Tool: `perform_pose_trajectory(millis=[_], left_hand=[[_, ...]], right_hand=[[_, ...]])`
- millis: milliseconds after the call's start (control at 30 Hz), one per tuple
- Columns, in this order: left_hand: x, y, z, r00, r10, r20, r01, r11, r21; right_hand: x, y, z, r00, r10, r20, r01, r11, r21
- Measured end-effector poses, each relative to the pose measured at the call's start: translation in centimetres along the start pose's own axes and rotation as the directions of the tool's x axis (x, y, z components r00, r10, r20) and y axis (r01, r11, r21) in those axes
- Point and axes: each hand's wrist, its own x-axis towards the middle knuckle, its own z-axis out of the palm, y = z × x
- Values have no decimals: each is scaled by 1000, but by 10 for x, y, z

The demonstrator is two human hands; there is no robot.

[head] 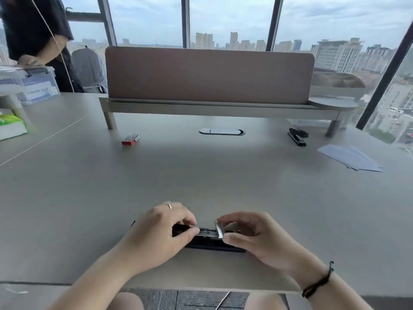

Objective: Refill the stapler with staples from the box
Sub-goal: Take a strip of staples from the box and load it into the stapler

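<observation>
Grey desk (201,175) bears stapler (212,241) (black), box (130,139), papers (350,157).

Single head cam, wide-angle, worn by the person, looks fwd and down over a grey desk (223,186) toward a divider panel (210,74) and windows at the far side. Closest to lens: left hand (154,231) and right hand (252,236) w/ a stapler (212,241) at bottom centre near the desk edge; far desk items look small, edges bend from lens distortion. Only one view, so no overlap w/ another cam.
</observation>
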Motion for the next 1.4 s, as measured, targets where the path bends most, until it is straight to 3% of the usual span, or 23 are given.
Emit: perform_pose_trajectory(millis=[200, 367, 633, 833, 967, 1200, 1400], left_hand=[[-6, 7, 2, 1000, -13, -28, 14, 999, 36], [-5, 14, 1, 991, 39, -126, -30, 997, 69], [6, 17, 11, 931, 189, -313, -171, 982, 85], [8, 17, 17, 893, 221, -392, -197, 975, 101], [9, 19, 16, 923, 187, -336, -185, 982, 40], [10, 13, -6, 982, 120, -149, -138, 984, -115], [6, 12, -6, 997, 73, 6, -71, 984, -164]], right_hand=[[0, -7, 7, 999, -34, -21, 31, 991, -131], [3, -13, 10, 998, -59, -38, 54, 991, -122], [9, -21, 22, 995, -81, -63, 88, 989, 122], [9, -22, 21, 998, -52, -34, 59, 967, 249], [10, -23, 22, 999, -28, -46, 38, 971, 236], [7, -22, 12, 944, -145, -297, 149, 989, -9], [4, -27, 18, 964, -177, -201, 133, 967, -217]])
